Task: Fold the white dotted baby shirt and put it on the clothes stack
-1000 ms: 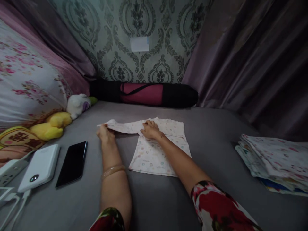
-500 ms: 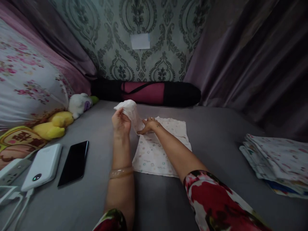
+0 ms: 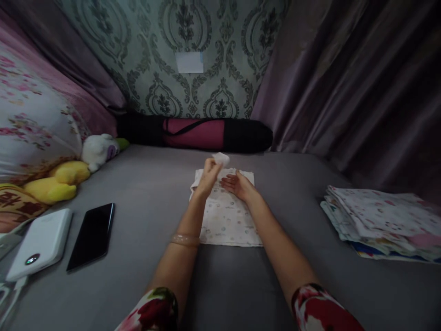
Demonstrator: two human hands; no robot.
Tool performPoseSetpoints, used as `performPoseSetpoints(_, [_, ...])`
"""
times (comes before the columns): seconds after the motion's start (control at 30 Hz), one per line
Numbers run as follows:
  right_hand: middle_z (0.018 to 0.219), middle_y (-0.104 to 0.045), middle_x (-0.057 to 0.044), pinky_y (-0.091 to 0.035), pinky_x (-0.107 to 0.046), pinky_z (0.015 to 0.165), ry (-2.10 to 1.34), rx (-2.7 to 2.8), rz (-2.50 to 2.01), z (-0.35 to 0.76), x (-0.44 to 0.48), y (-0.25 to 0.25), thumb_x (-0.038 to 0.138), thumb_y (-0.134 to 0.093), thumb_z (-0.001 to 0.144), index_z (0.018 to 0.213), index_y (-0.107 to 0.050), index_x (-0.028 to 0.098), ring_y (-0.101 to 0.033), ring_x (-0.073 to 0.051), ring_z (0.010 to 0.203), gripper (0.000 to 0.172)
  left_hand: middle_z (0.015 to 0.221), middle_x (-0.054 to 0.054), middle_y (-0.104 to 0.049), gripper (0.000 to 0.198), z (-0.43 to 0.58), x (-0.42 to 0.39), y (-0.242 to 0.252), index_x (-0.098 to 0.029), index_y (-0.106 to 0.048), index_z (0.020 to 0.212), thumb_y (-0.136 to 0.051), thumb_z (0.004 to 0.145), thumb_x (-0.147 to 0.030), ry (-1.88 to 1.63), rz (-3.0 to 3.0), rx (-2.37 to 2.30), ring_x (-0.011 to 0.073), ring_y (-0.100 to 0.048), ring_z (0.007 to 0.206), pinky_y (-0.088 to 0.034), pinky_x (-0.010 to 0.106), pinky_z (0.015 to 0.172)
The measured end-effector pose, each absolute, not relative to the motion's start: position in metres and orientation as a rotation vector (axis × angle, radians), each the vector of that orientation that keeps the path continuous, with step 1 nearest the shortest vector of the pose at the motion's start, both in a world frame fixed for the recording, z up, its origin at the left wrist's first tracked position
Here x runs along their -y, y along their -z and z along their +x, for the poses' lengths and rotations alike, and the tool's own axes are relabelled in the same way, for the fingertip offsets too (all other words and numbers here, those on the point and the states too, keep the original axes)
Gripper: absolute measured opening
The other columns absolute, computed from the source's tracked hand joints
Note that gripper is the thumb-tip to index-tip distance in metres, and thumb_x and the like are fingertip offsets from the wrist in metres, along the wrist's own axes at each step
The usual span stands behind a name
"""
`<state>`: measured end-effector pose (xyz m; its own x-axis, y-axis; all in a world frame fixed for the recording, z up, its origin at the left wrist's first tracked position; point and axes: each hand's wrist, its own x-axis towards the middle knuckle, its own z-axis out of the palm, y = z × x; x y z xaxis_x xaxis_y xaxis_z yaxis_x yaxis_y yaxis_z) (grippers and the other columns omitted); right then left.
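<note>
A small white patterned garment (image 3: 227,218) lies flat on the grey bed (image 3: 148,197) in front of me. My left hand (image 3: 211,172) is closed on the end of the garment's sleeve (image 3: 221,158) and holds it over the top of the garment. My right hand (image 3: 237,185) lies open and flat on the garment's upper part, just right of the left hand.
A stack of folded patterned cloths (image 3: 382,220) sits at the right. At the left lie a black phone (image 3: 91,235), a white power bank (image 3: 37,243), yellow (image 3: 57,180) and white (image 3: 98,149) plush toys and a floral pillow (image 3: 31,124). A black and pink bag (image 3: 196,133) lies along the wall.
My left hand lifted the sleeve from the left side and carried it right, over the garment. My right hand slid slightly right and stays flat on the cloth.
</note>
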<state>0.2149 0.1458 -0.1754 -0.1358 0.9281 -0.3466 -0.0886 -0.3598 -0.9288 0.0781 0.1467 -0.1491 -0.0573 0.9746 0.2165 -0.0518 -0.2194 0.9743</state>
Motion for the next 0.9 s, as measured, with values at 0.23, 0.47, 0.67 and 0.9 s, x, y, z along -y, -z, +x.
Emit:
performPoseSetpoints(0.23, [0.093, -0.07, -0.013, -0.055, -0.046, 0.081, -1.782, 0.516, -1.032, 0.237, -0.146, 0.181, 0.061, -0.027, 0.094, 0.099, -0.059, 0.017, -0.068, -0.027, 0.092, 0.054, 0.118, 0.013, -0.064, 0.041, 0.061, -0.14, 0.148, -0.017, -0.056, 0.103, -0.032, 0.097, -0.049, -1.304, 1.505, -1.179, 0.0213, -0.059, 0.114, -0.043, 0.04, 0.1])
performPoseSetpoints(0.47, [0.072, -0.066, 0.001, -0.057, -0.032, 0.071, -1.619, 0.564, -1.187, 0.24, -0.148, 0.185, 0.002, -0.058, 0.068, 0.095, -0.059, 0.019, -0.067, -0.018, 0.07, 0.032, 0.106, 0.011, -0.068, 0.024, 0.005, -0.168, 0.179, -0.016, -0.058, 0.103, -0.044, 0.086, -0.025, -1.395, 1.527, -1.502, 0.0198, -0.064, 0.104, -0.046, 0.038, 0.097])
performPoseSetpoints(0.67, [0.097, -0.071, -0.004, -0.053, -0.032, 0.086, -1.089, 1.046, -1.321, 0.261, -0.166, 0.197, 0.005, -0.049, 0.07, 0.119, -0.057, 0.016, -0.067, -0.017, 0.09, 0.051, 0.129, 0.014, -0.061, 0.053, 0.019, -0.164, 0.208, -0.013, -0.053, 0.128, -0.041, 0.077, -0.009, -0.88, 1.855, -1.615, 0.0247, -0.056, 0.121, -0.041, 0.042, 0.106])
performPoseSetpoints(0.9, [0.127, -0.062, -0.013, -0.044, -0.033, 0.102, -0.442, 1.657, -1.73, 0.27, -0.163, 0.212, 0.008, -0.038, 0.083, 0.138, -0.049, 0.011, -0.059, -0.022, 0.117, 0.056, 0.155, 0.014, -0.033, 0.058, 0.026, -0.159, 0.22, -0.015, -0.034, 0.146, -0.032, 0.088, -0.011, -0.522, 2.096, -1.816, 0.0269, -0.025, 0.145, -0.019, 0.055, 0.117])
